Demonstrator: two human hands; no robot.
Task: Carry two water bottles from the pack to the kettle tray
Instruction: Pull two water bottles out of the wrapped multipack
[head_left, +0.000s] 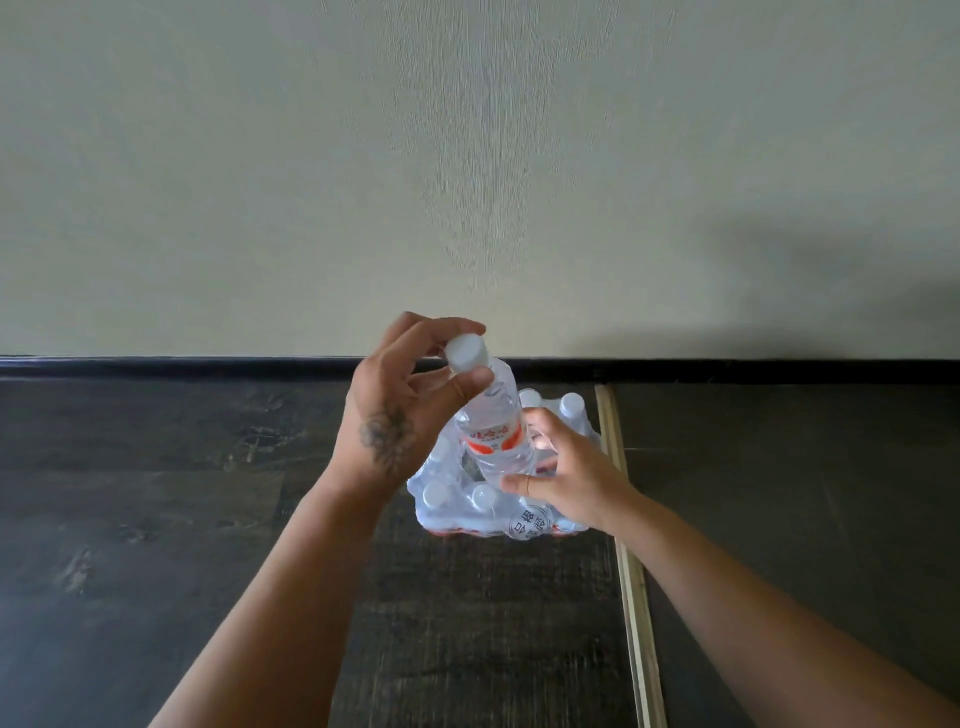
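The bottle (496, 408) is clear, with a white cap (467, 353) and a red-and-white label (491, 439). The pack (457, 506) is clear film over white caps, red along its bottom edge. The floor (156, 519) is dark brown wood grain, the skirting (182, 367) black, and the wall (311, 156) pale beige, finely streaked. A dark tattoo (387, 434) marks the left hand (400, 400).

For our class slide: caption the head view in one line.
Left hand grips the cap of a water bottle above the pack; right hand holds its base.

Indoor room, maybe home: dark plank floor (156, 519), black skirting (156, 368), pale wall (311, 182).
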